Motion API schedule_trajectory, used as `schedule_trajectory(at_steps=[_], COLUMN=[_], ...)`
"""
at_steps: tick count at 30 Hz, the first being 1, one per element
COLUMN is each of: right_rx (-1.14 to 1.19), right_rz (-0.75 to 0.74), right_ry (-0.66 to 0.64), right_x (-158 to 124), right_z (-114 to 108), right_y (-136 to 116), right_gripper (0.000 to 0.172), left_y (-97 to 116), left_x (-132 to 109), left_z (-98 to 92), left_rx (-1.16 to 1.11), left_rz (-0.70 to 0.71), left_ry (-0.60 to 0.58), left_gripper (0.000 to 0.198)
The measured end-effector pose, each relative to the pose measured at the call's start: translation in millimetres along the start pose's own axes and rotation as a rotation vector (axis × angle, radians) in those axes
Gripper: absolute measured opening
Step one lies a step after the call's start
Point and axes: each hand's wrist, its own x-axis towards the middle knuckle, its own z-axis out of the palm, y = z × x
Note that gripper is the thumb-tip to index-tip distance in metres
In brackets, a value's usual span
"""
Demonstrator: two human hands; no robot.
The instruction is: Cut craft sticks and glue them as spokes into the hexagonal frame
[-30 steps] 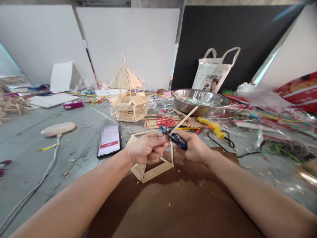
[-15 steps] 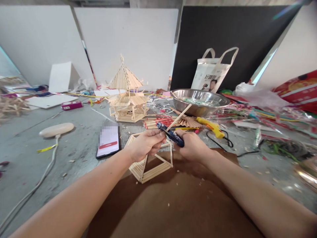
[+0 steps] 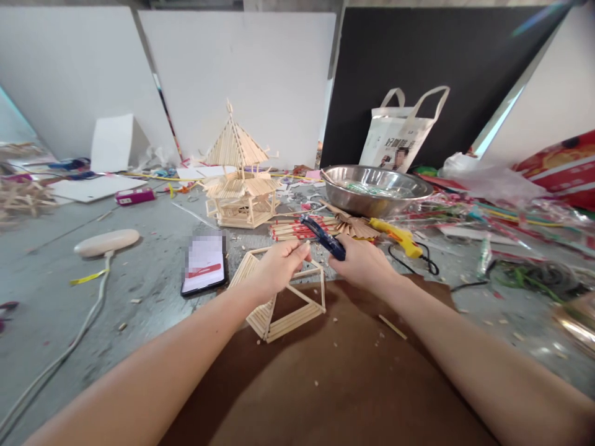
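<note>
My left hand [image 3: 281, 266] is closed in a pinch, and a small pale tip of wooden stick [image 3: 307, 245] shows at its fingertips. My right hand [image 3: 365, 263] grips dark blue cutting pliers [image 3: 324, 238], their jaws pointing up and left, apart from the left hand. Under and behind my left hand lies a flat frame of glued wooden sticks [image 3: 292, 322], partly hidden by that hand. To the right, a loose cut stick [image 3: 393, 326] rests on the brown sheet [image 3: 334, 384].
Farther back stands a stick-built pavilion model [image 3: 242, 192]. Red-tipped stick bundles [image 3: 290, 228], a folded paper fan [image 3: 356, 227], a yellow glue gun [image 3: 397, 237] and a steel basin [image 3: 376, 192] lie beyond my hands. A phone [image 3: 203, 263] and a white corded device [image 3: 106, 243] are left.
The long stick that was between the plier jaws has been cut; a piece now lies on the brown sheet at right. The pliers have drawn away from my left hand.
</note>
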Motion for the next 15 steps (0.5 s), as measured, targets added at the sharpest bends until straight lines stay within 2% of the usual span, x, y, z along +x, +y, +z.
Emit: schedule_trajectory(at_steps=[3,7,12,15], right_rx=[-0.057,-0.101,-0.162,-0.205], right_rz=[0.071,0.1,0.103,0.094], right_ry=[-0.008,0.016,0.04,0.051], right_x=[3.5,6.4,11.6,14.8], right_z=[6.2,13.6,22.0,30.2], right_y=[5.5,13.4,24.7,32.1], right_gripper=[0.038,0.057,0.069,0.073], left_y=[-5.2,-1.8,6.7,6.1], left_x=[3.1,1.6,-1.7,0.1], left_z=[-3.4,-3.0,-0.5,-1.9], left_rx=[0.029,0.006,-0.134,-0.116], left_rz=[0.0,-0.011,-0.041,-0.043], left_ry=[0.074,0.09,0.047,-0.02], left_gripper=[0.031,0.03,0.025,0.023])
